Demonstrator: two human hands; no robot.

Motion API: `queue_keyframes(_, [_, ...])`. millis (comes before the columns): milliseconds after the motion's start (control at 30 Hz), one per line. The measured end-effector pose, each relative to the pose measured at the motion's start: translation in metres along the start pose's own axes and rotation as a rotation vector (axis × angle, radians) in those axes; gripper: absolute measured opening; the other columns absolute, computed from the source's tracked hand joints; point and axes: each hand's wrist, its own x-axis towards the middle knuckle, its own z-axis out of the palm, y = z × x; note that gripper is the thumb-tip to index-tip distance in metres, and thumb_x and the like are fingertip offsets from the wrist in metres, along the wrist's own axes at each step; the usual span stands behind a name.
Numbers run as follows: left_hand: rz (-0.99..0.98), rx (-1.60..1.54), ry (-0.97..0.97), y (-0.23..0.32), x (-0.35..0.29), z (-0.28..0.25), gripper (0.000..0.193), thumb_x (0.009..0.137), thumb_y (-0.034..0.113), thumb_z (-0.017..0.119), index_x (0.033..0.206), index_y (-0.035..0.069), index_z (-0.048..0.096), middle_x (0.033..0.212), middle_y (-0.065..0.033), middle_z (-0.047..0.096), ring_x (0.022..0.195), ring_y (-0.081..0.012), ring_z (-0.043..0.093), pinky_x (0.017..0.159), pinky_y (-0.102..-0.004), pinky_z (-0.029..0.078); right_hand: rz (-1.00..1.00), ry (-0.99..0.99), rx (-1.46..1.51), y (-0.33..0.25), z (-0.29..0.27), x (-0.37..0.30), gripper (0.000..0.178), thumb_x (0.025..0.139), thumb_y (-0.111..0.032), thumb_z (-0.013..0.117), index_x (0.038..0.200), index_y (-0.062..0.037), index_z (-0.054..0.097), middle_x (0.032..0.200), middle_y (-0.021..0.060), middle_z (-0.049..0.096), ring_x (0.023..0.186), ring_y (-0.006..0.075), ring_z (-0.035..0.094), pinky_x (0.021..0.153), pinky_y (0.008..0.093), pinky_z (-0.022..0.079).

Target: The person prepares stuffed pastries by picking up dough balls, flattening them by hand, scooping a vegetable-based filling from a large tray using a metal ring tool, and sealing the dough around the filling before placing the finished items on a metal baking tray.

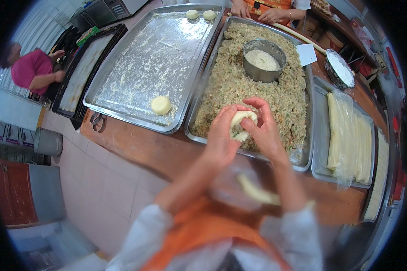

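Observation:
Between my two hands sits a pale dough wrapper (242, 119), cupped round and partly open, with some filling visible inside it. My left hand (224, 133) curls about its left side. From the right, the thumb and fingers of my right hand (264, 128) pinch and hold its edge. Both hands are above the near edge of a metal tray (194, 131) heaped with crumbly greenish-beige filling (226, 72). A round metal bowl (280, 72) of pale crumbs stands on the filling. Near my right forearm a blurred strip of dough (257, 193) lies on the table.
On the left, a floured tray (135, 67) carries a near dough ball (161, 105) and two far ones. Dough strips (343, 135) under plastic fill a tray at right. A white scraper (306, 54) and a flour bowl (339, 67) are beyond. Another person's hands (270, 16) work opposite; someone stands far left.

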Motion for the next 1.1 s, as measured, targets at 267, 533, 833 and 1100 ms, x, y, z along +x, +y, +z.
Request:
queue_keyframes(267, [-0.080,-0.022,0.009,-0.005,0.003,-0.004,0.023,0.090,0.029,0.041,0.096,0.010,0.053,0.097,-0.0041,0.056,0.090,-0.0148,0.054,0.079,-0.0311,0.044,-0.108,-0.027,-0.148,0.001,0.006,-0.009,0.056,0.077,-0.013,0.063,0.125,-0.0048,0.034,0.114,0.0125,0.050,0.102,0.0165,0.049,0.083,0.0279,0.043])
queue_keyframes(533, [-0.254,-0.032,-0.264,0.013,-0.008,-0.013,0.046,0.092,0.045,0.029,0.110,0.007,0.048,0.104,-0.0083,0.056,0.098,-0.0196,0.055,0.086,-0.0342,0.044,-0.112,-0.260,-0.088,-0.018,-0.005,-0.031,0.066,0.069,-0.012,0.071,0.125,-0.0046,0.037,0.126,0.0145,0.042,0.118,0.0224,0.041,0.092,0.0319,0.039])
queue_keyframes(833, [-0.279,0.213,-0.325,0.012,-0.039,-0.010,0.038,0.088,0.013,0.050,0.123,0.006,0.038,0.117,-0.0064,0.049,0.106,-0.0160,0.050,0.089,-0.0318,0.043,-0.299,-0.162,-0.637,-0.030,0.004,-0.045,0.070,0.064,-0.014,0.073,0.124,-0.0044,0.038,0.126,0.0186,0.041,0.121,0.0307,0.037,0.101,0.0391,0.030])
queue_keyframes(1100, [-0.229,0.335,-0.588,-0.007,-0.042,-0.069,0.038,0.091,0.015,0.039,0.127,0.004,0.034,0.121,-0.0099,0.046,0.115,-0.0202,0.044,0.098,-0.0361,0.035,-0.506,-0.451,-1.055,-0.062,0.023,-0.042,0.042,0.072,-0.017,0.065,0.109,-0.0028,0.053,0.107,0.0173,0.055,0.107,0.0285,0.050,0.099,0.0416,0.033])
